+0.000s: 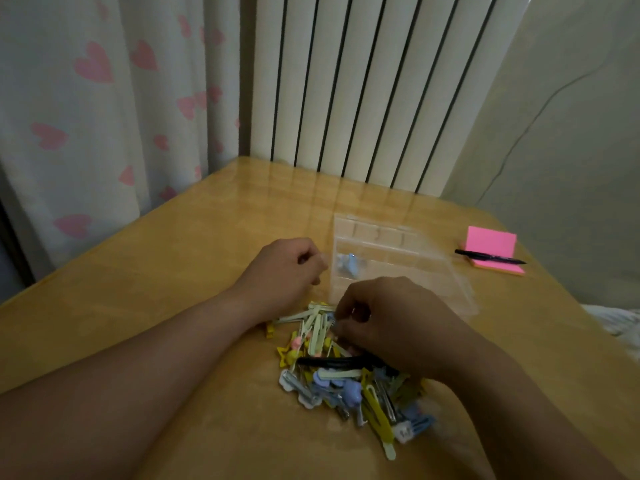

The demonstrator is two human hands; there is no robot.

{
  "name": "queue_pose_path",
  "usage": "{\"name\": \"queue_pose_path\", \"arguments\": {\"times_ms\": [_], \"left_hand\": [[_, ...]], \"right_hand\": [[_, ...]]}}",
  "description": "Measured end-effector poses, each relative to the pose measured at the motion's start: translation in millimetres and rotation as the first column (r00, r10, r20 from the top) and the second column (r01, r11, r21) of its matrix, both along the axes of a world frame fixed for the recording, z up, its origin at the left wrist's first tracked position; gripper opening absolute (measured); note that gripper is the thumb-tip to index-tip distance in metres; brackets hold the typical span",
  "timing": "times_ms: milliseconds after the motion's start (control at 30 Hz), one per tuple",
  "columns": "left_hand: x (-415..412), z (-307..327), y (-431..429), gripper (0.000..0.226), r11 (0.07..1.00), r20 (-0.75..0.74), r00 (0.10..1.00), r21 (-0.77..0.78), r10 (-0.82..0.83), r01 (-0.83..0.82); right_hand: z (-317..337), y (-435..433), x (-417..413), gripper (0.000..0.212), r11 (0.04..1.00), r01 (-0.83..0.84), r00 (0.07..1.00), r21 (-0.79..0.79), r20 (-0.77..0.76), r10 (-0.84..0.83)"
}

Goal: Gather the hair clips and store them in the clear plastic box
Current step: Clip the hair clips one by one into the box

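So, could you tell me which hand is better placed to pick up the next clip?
The right hand: its fingers curl onto the clips, next to the clear box. The left hand is curled beyond the pile.

Surface [173,271]: light wood under a glossy coat that mirrors the radiator ribs. Radiator [363,81]: smooth, white, satin finish; material cannot be told. Curtain [86,116]: thin white cloth, matt, printed with pink hearts. Clear plastic box [433,265]: transparent hard plastic, smooth, faintly shiny at the edges. Hair clips [346,375]: mostly matt pastel coating; a few silver clips [294,382] show bare shiny metal; one black clip [332,361] is glossy. Sticky notes [490,242]: matt pink paper. Pen [491,259]: black, smooth, slight sheen.
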State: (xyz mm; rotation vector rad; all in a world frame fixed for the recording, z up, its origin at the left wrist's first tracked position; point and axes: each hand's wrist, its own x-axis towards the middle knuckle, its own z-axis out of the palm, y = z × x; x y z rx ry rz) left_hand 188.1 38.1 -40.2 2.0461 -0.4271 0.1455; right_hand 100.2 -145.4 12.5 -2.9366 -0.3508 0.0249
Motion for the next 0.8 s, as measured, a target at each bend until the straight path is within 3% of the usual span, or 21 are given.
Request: {"name": "queue_pose_path", "arguments": {"times_ms": [300, 433, 567, 700, 800], "left_hand": [[-5, 2, -1, 0.021, 1.0, -0.004, 1.0, 0.007, -0.008, 0.008], [-4, 2, 0, 0.021, 1.0, -0.003, 1.0, 0.007, -0.006, 0.006], [-2, 0, 0, 0.024, 1.0, -0.004, 1.0, 0.023, -0.015, 0.015], [-1, 1, 0, 0.025, 0.999, -0.025, 0.999, 0.019, -0.026, 0.026], [-1, 1, -1, 0.026, 1.0, -0.026, 1.0, 0.009, -0.014, 0.015]], "right_hand": [[4, -1, -4, 0.017, 0.998, -0.039, 0.999, -0.041, -0.007, 0.039], [9, -8, -1, 0.007, 0.994, -0.021, 1.0, 0.109, -0.007, 0.022], [14, -18, 3, 0.009, 0.921, -0.006, 0.996, 0.389, 0.083, -0.028], [13, -31, 18, 0.009, 0.81, 0.093, 0.95, 0.578, 0.191, -0.246], [16, -36, 45, 0.01, 0.795, 0.205, 0.911, 0.571, 0.185, -0.368]]}}
